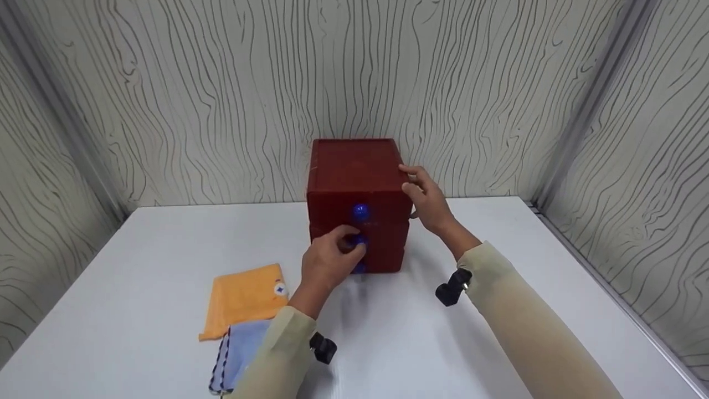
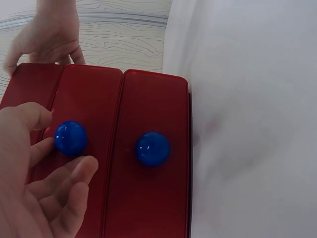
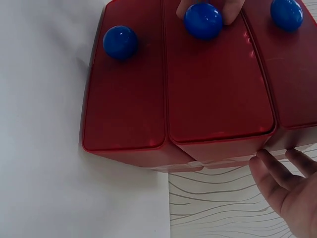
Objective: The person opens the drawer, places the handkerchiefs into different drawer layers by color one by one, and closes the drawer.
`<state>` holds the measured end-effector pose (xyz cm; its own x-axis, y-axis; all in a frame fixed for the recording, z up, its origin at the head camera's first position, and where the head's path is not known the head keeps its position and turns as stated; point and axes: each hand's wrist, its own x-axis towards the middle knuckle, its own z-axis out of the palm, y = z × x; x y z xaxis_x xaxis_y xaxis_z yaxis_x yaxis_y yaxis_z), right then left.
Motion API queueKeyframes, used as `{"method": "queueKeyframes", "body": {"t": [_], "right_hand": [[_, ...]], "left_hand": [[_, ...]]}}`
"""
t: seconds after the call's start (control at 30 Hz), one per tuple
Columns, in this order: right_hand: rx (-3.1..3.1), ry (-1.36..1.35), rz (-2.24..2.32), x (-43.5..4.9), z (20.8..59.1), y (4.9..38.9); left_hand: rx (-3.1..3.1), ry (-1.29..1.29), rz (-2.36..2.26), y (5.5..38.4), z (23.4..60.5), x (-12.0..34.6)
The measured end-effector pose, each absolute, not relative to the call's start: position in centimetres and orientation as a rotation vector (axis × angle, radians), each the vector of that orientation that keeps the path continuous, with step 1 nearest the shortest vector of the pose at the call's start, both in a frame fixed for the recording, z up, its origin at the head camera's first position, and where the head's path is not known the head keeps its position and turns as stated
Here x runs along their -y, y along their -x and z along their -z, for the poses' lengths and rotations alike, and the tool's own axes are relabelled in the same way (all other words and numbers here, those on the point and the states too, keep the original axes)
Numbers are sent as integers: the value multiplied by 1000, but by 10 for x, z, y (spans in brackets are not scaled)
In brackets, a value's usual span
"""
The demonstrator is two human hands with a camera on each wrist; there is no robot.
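Observation:
A dark red chest of drawers (image 1: pixel 354 166) stands against the back wall, with three drawer fronts stacked one above another. Each front carries a round blue knob, the top one (image 1: pixel 360 211) in plain sight and the bottom one (image 2: pixel 152 148) below. My left hand (image 1: pixel 327 260) has its thumb and fingers curled about the middle knob (image 3: pixel 203 21). In the right wrist view the middle drawer (image 3: pixel 218 89) stands slightly proud of its neighbours. With fingers spread, my right hand (image 1: pixel 431 202) rests along the chest's right side near the top edge.
An orange cloth (image 1: pixel 243 299) with a small round emblem lies on the white table (image 1: pixel 166 244) left of my left forearm. Nearer to me is a blue cloth (image 1: pixel 243 343) with a dark striped edge, partly behind my sleeve. Wood-patterned panels (image 1: pixel 221 100) enclose the table.

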<state>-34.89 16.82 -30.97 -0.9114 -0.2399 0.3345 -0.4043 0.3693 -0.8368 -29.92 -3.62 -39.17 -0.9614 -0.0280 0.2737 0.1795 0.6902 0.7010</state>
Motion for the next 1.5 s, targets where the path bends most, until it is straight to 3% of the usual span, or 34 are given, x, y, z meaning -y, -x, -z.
{"method": "queueKeyframes", "body": {"t": [0.87,1.5], "right_hand": [[2476,-628,-1616,-171,308,350],[2473,-628,-1631,-170,311,349]], "left_hand": [[2644,163,1061,301,391,32],[2686,266,963,272,387,36]]}}
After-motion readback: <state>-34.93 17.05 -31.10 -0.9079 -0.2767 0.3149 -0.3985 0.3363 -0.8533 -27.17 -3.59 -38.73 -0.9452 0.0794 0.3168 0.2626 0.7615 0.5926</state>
